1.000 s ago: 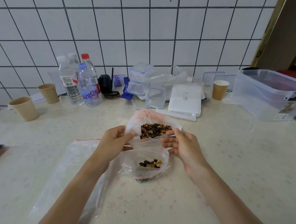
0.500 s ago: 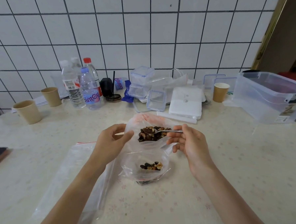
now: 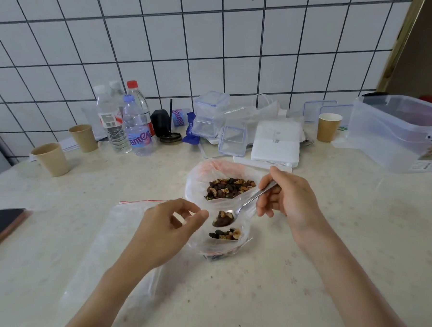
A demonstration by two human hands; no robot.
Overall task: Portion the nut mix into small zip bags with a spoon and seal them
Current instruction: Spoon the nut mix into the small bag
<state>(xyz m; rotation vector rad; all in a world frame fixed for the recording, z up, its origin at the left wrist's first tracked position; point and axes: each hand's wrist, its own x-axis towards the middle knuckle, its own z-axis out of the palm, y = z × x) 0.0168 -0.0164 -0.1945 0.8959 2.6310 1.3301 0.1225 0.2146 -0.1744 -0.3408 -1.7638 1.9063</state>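
While our right hand (image 3: 286,200) pinches the spoon (image 3: 242,207), loaded with nut mix (image 3: 224,217), at frame centre over the small zip bag (image 3: 227,241), our left hand (image 3: 167,232) pinches that bag's rim; the big nut bag (image 3: 225,186) sits just above on the worktop (image 3: 330,244).

Bright, even, diffuse light; shadows soft, short, faint beside paper cups (image 3: 51,158) on bench (image 3: 329,281). Mild sheen on clear storage box (image 3: 399,133) far right. Wide-angle distortion: tile wall (image 3: 216,50) grid lines bow toward edges. Slight softness overall, forearms near bottom edge blurred.
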